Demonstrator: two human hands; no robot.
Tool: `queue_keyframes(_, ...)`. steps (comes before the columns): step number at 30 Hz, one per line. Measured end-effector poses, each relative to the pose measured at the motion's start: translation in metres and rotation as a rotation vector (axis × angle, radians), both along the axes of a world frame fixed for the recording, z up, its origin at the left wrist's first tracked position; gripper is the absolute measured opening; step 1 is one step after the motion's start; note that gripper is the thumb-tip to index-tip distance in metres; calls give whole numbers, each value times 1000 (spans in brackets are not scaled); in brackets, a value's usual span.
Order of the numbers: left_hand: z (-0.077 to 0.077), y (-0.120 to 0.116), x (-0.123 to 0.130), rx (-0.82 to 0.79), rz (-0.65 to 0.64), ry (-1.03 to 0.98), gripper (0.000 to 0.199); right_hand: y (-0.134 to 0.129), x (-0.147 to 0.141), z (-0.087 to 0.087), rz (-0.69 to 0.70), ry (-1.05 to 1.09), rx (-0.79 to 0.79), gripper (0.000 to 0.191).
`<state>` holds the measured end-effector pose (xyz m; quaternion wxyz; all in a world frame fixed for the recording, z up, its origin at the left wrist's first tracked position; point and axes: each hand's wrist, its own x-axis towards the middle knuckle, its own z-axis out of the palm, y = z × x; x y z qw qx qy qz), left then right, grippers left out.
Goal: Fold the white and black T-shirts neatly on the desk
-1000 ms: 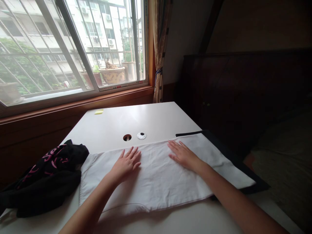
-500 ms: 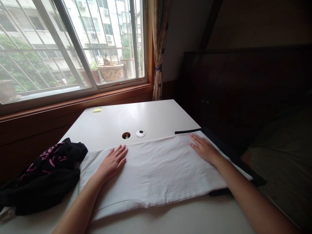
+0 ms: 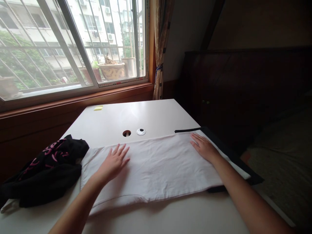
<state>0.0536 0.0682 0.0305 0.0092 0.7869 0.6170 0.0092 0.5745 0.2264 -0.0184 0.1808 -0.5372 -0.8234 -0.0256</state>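
Observation:
White trousers (image 3: 161, 169), folded lengthwise, lie flat across the table with a curved seam along the near left edge and some light creases. Over their left part is my left hand (image 3: 116, 162), fingers spread, a shadow beneath it; it seems slightly lifted off the cloth. My right hand (image 3: 203, 147) rests flat on the right end of the trousers, fingers stretched out, holding nothing. Under that right end a black piece (image 3: 219, 140) sticks out along the far, right and near sides; its kind is hidden.
A crumpled black garment with pink lettering (image 3: 56, 172) lies at the left on the white table (image 3: 146, 113). Beyond the trousers are a round cable hole (image 3: 126, 133), a round cover (image 3: 141, 132) and a yellow sticky note (image 3: 98, 108). A barred window (image 3: 73, 48) stands behind.
My left hand has risen a little from the trousers and its fingers have spread wider. My right hand stays in place on the right end. The view has shifted slightly.

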Motion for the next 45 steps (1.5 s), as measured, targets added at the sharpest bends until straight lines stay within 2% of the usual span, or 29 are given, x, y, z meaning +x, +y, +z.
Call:
queue_keyframes(3, 10, 10, 83, -4, -251, -32, 64, 1, 0, -2, -3, 25, 30, 54)
queue_keyframes(5, 10, 17, 140, -14, -417, -80, 68, 1, 1, -4, -6, 48, 47, 52)
queue_keyframes(8, 2, 29, 212, 19, -513, -181, 73, 1, 3, -5, -11, 76, 68, 51)
queue_keyframes(10, -7, 39, 243, 21, -493, -223, 77, -1, 3, -4, -17, 97, 72, 51)
queue_keyframes(13, -19, 55, 259, 29, -444, -251, 77, -3, 2, -1, -25, 134, 64, 50)
queue_keyframes(15, -24, 65, 251, 37, -423, -252, 76, -4, 2, 0, -25, 153, 58, 50)
queue_keyframes(17, -26, 75, 233, 35, -389, -240, 75, -3, 2, -1, -26, 161, 54, 50)
queue_keyframes(21, -24, 91, 180, 22, -289, -196, 71, 0, 6, -5, -27, 165, 46, 49)
queue_keyframes(25, -19, 98, 126, 4, -261, -166, 66, 1, 9, -8, -15, 165, 47, 48)
queue_keyframes(32, -17, 79, 44, 31, -219, -123, 61, 0, 8, -4, -19, 129, 49, 48)
queue_keyframes(40, -22, 45, -56, 33, 27, -34, 60, -2, 6, 1, -19, 101, 50, 50)
queue_keyframes(43, -25, 34, -78, 42, 117, -9, 60, -3, 0, 7, -48, 44, 60, 51)
queue_keyframes(45, -25, 30, -83, 54, 160, 3, 60, -4, -13, 14, -70, 6, 72, 52)
